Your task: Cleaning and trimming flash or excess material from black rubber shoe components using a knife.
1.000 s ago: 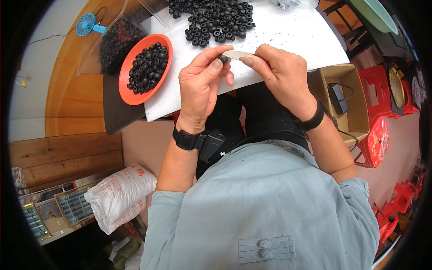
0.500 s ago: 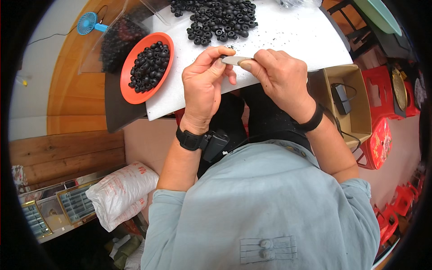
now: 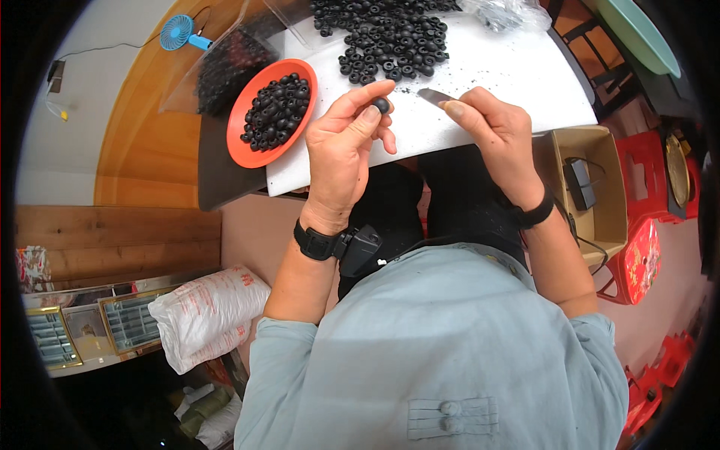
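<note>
White desk (image 3: 517, 79) under both hands. Heap of black rings (image 3: 390, 34) beyond the fingertips; orange bowl (image 3: 251, 146) of the same rings off to the left hand's outer side. Left hand (image 3: 345, 146) pinching one small black ring (image 3: 382, 104) at thumb and forefinger. Right hand (image 3: 499, 135) closed around a thin blade (image 3: 433, 95), possibly a knife, pointing toward the ring, just apart from it.

Matt, perhaps rubber ring (image 3: 382, 104); metal blade (image 3: 433, 95)

Bowl (image 3: 251, 154) lies left of the board (image 3: 517, 82), pile (image 3: 390, 34) on it.
</note>
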The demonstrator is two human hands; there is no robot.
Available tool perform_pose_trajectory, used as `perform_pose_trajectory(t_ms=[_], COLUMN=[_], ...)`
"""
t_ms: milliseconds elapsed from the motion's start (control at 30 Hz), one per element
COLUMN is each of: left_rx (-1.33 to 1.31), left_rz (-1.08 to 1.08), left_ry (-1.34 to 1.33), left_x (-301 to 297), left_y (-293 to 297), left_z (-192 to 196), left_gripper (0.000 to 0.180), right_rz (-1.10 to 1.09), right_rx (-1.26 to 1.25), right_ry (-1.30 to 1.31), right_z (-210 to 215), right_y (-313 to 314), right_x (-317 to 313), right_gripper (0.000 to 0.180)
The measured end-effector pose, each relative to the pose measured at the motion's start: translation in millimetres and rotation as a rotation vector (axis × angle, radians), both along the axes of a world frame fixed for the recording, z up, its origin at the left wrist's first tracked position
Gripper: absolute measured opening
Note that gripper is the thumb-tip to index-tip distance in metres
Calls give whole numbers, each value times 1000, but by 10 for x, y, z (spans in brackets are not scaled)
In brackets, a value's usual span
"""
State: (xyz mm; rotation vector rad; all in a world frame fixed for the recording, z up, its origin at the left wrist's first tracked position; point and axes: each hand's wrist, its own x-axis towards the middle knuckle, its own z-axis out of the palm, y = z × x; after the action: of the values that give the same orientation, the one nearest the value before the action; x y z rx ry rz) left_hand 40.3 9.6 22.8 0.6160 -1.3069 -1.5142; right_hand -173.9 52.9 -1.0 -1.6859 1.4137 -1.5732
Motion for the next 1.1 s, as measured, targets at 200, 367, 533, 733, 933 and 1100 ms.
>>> perform_pose_trajectory(t_ms=[200,367,533,733,933,1100], left_rx=[48,79,67,74,65,55], left_rz=[-53,-93,-99,-102,-106,-91], left_ry=[-1,12,14,28,41,69], left_x=[-83,-133,-123,-121,-121,-150], left_y=[-3,24,18,3,-15,-11], left_z=[-68,-69,-101,-136,-175,-177], left_gripper=[32,32,32,32,32,29], right_rz=[-91,-145,-165,-190,-207,-223], right_rx=[-98,-114,-110,-126,-162,-201], right_ry=[182,259,304,336,370,448], right_z=[-34,-43,-31,-41,-61,-68], right_y=[-16,-15,-5,-18,-29,-46], right_x=[75,91,95,119,129,123], right_gripper=[33,37,38,40,40,40])
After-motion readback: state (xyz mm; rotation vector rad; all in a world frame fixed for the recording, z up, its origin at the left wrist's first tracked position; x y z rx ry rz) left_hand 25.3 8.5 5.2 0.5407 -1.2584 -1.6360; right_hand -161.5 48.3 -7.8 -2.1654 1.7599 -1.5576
